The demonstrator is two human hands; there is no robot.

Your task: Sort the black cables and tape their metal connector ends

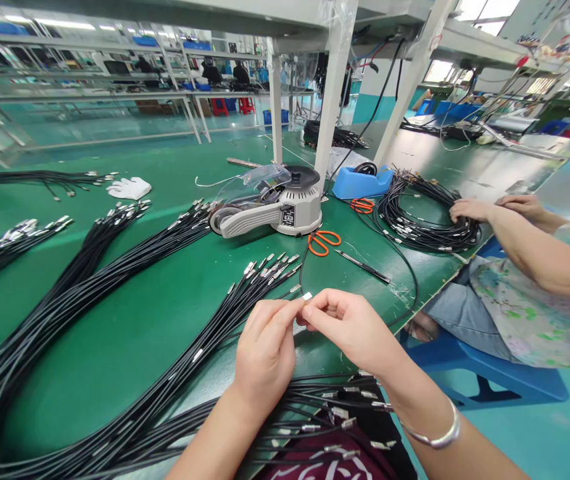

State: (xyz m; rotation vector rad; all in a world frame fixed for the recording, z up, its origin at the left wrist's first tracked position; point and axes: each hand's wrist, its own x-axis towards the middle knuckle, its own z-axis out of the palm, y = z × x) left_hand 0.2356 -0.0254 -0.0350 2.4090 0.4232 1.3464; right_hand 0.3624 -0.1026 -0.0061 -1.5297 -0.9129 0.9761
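My left hand (pixel 266 347) and my right hand (pixel 349 328) meet above the front of the green table. Both are closed, fingertips pinched together around a cable end with a small whitish tip (pixel 307 297); the fingers hide most of it. Just beyond my left hand lie the connector ends of a long bundle of black cables (pixel 225 303). More cable ends with metal connectors (pixel 309 427) spread below my wrists, over the table edge and my lap. A thin black cable (pixel 416 283) curves across the table to the right of my hands.
A grey tape dispenser machine (pixel 297 207) stands ahead, with orange-handled scissors (pixel 323 243) and a pen (pixel 363 267) before it. Behind are a blue tape holder (pixel 362 182) and white posts (pixel 335 87). At right, a co-worker's hands (pixel 469 210) touch a coiled cable bundle (pixel 415 213). A white glove (pixel 129 188) lies left.
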